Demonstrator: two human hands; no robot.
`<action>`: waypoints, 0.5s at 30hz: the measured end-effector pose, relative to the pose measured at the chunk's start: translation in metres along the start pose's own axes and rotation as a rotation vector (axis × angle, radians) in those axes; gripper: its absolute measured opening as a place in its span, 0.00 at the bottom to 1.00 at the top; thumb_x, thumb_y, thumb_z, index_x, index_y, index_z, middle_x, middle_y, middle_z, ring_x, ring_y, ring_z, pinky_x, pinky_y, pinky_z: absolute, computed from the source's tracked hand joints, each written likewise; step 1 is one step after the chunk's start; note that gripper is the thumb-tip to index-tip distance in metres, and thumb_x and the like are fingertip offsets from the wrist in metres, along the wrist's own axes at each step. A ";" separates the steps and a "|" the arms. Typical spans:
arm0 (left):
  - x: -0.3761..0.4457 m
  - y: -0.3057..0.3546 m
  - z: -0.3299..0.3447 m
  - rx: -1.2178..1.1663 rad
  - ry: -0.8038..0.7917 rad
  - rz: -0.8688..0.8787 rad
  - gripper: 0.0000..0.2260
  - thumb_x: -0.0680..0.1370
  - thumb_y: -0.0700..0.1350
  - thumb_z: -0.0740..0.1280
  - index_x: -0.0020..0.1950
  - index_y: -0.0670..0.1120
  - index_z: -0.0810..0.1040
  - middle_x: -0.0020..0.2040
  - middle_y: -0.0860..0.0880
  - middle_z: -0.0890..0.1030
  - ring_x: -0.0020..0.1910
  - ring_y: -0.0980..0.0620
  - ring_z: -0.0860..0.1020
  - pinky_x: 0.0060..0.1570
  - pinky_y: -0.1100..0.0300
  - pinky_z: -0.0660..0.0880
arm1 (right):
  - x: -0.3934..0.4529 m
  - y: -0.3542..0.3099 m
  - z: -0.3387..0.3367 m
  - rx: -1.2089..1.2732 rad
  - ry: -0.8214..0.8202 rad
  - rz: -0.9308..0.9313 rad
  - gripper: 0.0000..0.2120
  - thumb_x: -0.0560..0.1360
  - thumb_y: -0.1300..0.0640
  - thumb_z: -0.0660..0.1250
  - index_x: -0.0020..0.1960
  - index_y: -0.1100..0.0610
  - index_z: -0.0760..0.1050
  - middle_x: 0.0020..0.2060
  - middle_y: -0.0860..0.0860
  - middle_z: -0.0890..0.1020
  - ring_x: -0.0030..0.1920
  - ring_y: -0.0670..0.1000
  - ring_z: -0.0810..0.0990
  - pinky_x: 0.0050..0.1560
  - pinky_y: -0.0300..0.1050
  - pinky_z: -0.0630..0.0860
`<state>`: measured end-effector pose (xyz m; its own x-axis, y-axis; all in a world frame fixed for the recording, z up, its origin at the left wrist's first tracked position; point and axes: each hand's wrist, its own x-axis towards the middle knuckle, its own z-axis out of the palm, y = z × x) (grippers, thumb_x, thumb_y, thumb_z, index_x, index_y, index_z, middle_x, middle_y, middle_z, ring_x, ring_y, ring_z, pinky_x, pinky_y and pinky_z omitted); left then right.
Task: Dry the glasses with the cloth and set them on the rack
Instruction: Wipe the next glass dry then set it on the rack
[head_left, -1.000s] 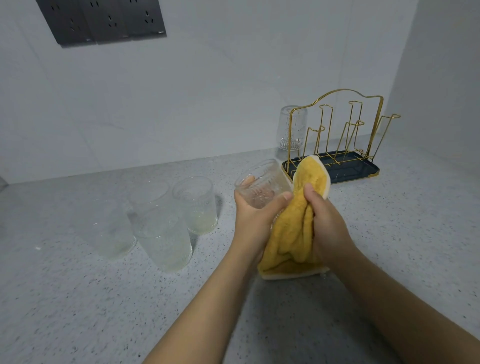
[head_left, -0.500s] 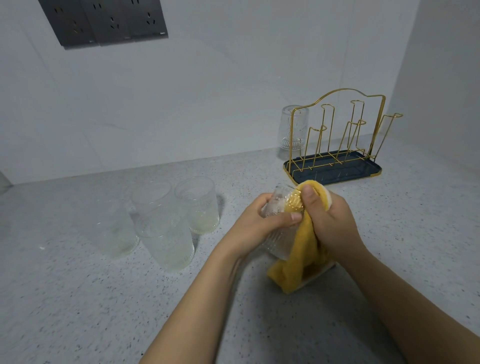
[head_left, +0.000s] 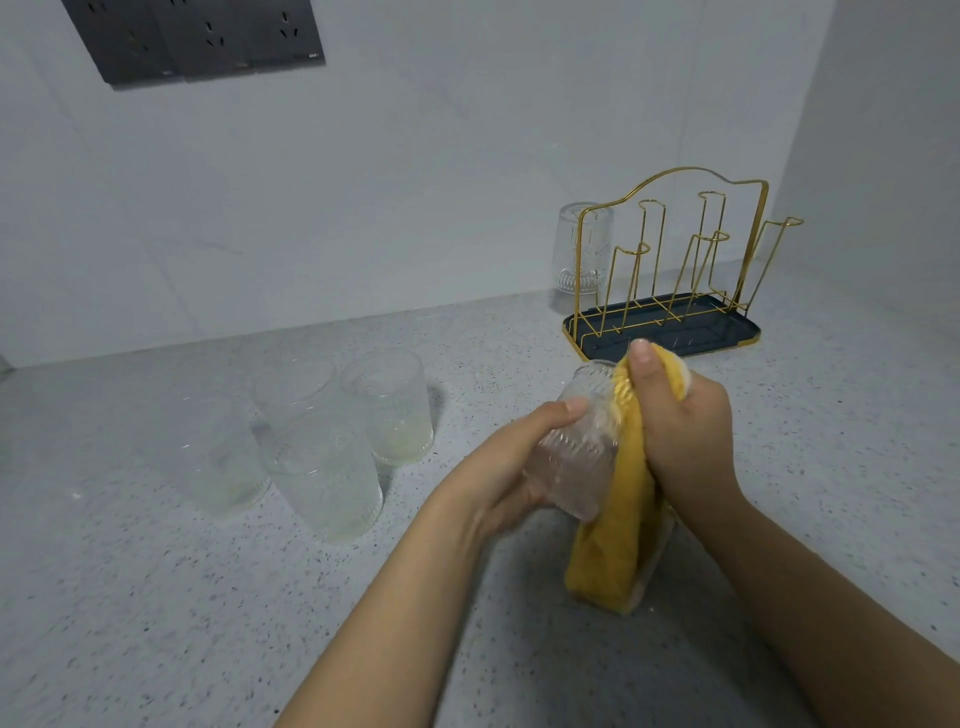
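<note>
My left hand grips a ribbed clear glass, tilted with its mouth up and to the right. My right hand holds a yellow cloth pressed against the glass's mouth, thumb on top; the cloth's tail hangs down to the counter. Several more clear glasses stand upright in a cluster at the left. The gold wire rack on its dark tray stands at the back right, with one glass upside down on its left peg.
The speckled grey counter runs to a white wall behind and another on the right. A dark socket panel is mounted high on the back wall.
The glass has come lower and tilted more onto its side. My right hand has pushed the cloth into its mouth, and the cloth's tail now hangs lower.
</note>
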<state>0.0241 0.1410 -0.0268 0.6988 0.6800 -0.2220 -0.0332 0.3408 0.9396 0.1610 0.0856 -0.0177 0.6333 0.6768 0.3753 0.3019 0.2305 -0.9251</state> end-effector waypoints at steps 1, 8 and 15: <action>0.000 -0.001 0.000 0.073 0.070 0.062 0.27 0.66 0.55 0.74 0.62 0.48 0.77 0.58 0.44 0.82 0.55 0.45 0.81 0.58 0.43 0.77 | 0.004 0.001 0.000 -0.026 0.060 0.055 0.23 0.75 0.42 0.60 0.28 0.55 0.64 0.22 0.49 0.67 0.23 0.44 0.67 0.22 0.32 0.64; 0.005 -0.029 0.023 0.493 0.384 0.434 0.24 0.72 0.61 0.67 0.65 0.56 0.68 0.57 0.54 0.78 0.53 0.56 0.79 0.50 0.62 0.78 | 0.018 0.008 0.002 -0.058 0.179 0.263 0.23 0.77 0.40 0.56 0.31 0.55 0.67 0.26 0.51 0.69 0.28 0.47 0.69 0.31 0.41 0.67; 0.017 -0.017 0.030 -0.034 0.374 0.172 0.21 0.80 0.61 0.57 0.55 0.46 0.79 0.50 0.45 0.84 0.51 0.47 0.83 0.52 0.52 0.80 | 0.012 0.004 0.005 -0.024 0.157 0.054 0.22 0.75 0.41 0.58 0.29 0.54 0.66 0.24 0.49 0.67 0.26 0.44 0.69 0.27 0.37 0.68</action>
<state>0.0579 0.1281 -0.0385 0.3735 0.9158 -0.1475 -0.1550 0.2184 0.9635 0.1657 0.0982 -0.0171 0.7521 0.5698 0.3312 0.2801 0.1786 -0.9432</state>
